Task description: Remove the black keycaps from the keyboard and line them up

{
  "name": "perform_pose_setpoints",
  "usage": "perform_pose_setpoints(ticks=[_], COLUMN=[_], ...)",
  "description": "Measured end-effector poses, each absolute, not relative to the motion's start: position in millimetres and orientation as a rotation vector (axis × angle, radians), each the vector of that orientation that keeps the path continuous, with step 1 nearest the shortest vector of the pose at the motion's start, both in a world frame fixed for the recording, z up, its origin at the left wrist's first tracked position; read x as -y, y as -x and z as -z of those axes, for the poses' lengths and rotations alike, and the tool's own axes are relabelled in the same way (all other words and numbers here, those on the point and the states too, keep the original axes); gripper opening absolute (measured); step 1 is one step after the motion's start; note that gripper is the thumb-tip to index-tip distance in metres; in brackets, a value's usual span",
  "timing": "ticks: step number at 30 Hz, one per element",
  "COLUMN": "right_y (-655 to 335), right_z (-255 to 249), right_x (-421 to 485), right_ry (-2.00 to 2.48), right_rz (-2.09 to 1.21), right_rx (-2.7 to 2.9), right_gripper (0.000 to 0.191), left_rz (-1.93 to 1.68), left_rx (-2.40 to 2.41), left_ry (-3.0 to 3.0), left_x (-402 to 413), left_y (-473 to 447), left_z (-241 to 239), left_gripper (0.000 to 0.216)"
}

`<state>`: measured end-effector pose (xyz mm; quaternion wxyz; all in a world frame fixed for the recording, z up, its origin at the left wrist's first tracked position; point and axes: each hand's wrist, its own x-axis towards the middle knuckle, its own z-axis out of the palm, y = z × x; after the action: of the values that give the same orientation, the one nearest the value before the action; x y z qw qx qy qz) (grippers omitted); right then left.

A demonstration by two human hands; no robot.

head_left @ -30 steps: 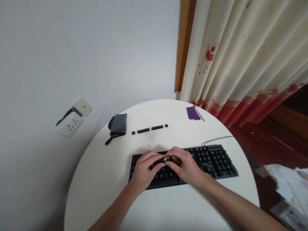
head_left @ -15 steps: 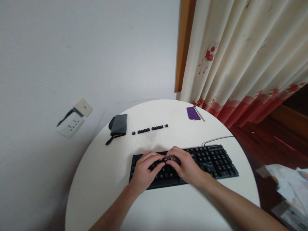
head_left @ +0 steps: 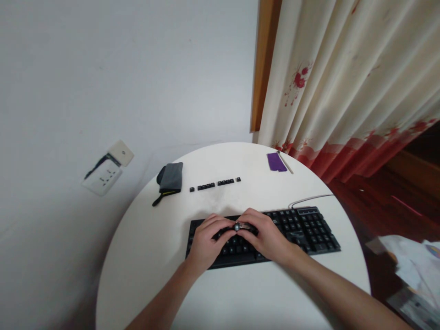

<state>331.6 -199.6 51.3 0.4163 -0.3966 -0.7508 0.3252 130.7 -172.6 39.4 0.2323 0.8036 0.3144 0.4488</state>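
Observation:
A black full-size keyboard (head_left: 299, 236) lies across the near part of the round white table. Over its left half, my left hand (head_left: 208, 238) is closed, thumb and index fingertip pinched together. My right hand (head_left: 263, 231) meets it from the other side, also closed, with thumb and forefinger curved toward the same spot. Between the fingertips shows a small dark object with a shiny round end (head_left: 237, 227); its kind is too small to make out. The fingers hide the keys beneath them. Behind the keyboard, several loose black keycaps (head_left: 206, 186) lie in a row.
A grey pouch (head_left: 172, 177) with a black strap is at the table's left. Far right on the table (head_left: 144, 266) are a purple cloth (head_left: 277, 162) and a thin light stick (head_left: 286, 163). The keyboard cable (head_left: 311, 198) runs off the right edge. A wall and curtain stand behind.
Both hands keep almost the same place on the keyboard. The small object between the fingertips has turned slightly, so its shiny round end shows more plainly. The view has shifted a little.

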Motion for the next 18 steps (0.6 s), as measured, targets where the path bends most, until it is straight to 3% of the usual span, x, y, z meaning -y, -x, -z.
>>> perform_pose_setpoints(ticks=[10,18], right_y=[-346,-381], right_z=[-53,-45], right_x=[180,79], right_ry=[1.14,1.458], right_rz=[-0.677,-0.435], right_rx=[1.779,1.792], right_gripper=[0.01,0.02], left_rz=[-1.236,-1.199], left_rx=[-0.886,-0.9], left_ry=[-2.221,-2.167], left_x=[175,176], left_y=[-129,-127], left_z=[-44,-45], left_gripper=[0.011,0.011])
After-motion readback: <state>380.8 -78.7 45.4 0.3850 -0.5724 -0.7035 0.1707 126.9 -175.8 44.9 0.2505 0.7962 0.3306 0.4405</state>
